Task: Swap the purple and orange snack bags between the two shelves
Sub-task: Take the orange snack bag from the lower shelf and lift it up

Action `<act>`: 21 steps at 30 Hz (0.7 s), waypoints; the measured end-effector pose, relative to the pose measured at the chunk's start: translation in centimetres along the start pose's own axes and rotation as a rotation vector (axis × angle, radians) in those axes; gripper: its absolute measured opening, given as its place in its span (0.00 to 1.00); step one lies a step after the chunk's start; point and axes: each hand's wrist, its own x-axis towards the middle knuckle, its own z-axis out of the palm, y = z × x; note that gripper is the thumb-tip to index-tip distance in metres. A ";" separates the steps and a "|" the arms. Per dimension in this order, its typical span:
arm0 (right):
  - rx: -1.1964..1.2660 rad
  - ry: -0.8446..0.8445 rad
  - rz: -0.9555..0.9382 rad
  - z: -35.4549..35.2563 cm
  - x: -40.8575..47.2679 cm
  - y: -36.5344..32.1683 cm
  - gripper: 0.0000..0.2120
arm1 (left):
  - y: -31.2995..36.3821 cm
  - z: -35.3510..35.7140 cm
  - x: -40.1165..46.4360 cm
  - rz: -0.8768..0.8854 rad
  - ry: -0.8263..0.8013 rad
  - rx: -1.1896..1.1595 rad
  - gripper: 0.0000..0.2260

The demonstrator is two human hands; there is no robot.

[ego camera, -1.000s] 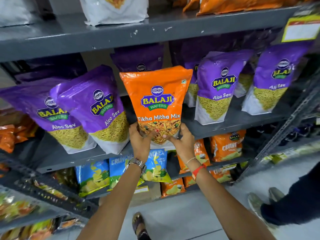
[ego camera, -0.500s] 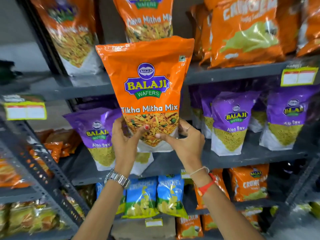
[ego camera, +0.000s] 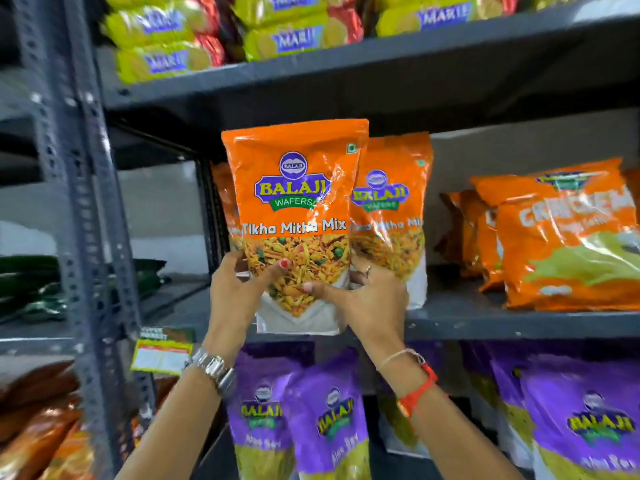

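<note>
Both forearms reach upward. Left hand (ego camera: pixel 235 292) and right hand (ego camera: pixel 370 299) are raised side by side, fingers curled closed, thumbs pointing inward.

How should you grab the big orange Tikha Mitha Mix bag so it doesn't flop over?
Grip the orange Tikha Mitha Mix bag low, at its fuller bottom part, one hand on each side edge, coming from the front. It's tall and soft, so the base gives the steadiest hold, as the left hand and right hand do now.

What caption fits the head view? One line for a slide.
Both hands, left hand and right hand, hold an orange snack bag at the upper shelf.
</note>
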 end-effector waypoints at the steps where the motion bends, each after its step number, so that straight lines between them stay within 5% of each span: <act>1: -0.009 -0.021 -0.002 1.0 1.0 -0.2 0.23 | -0.1 -0.3 1.1 -0.011 0.005 0.007 0.18; 7: 0.019 -0.109 0.062 6.5 5.0 0.4 0.24 | -2.0 -1.8 6.3 -0.112 0.014 0.053 0.13; 11: 0.019 -0.158 0.101 9.7 5.9 1.5 0.34 | -3.8 -2.8 8.0 -0.176 0.022 0.079 0.21; 21: 0.033 -0.192 0.104 12.5 5.2 2.4 0.25 | -7.5 -4.3 9.1 -0.226 0.115 0.125 0.23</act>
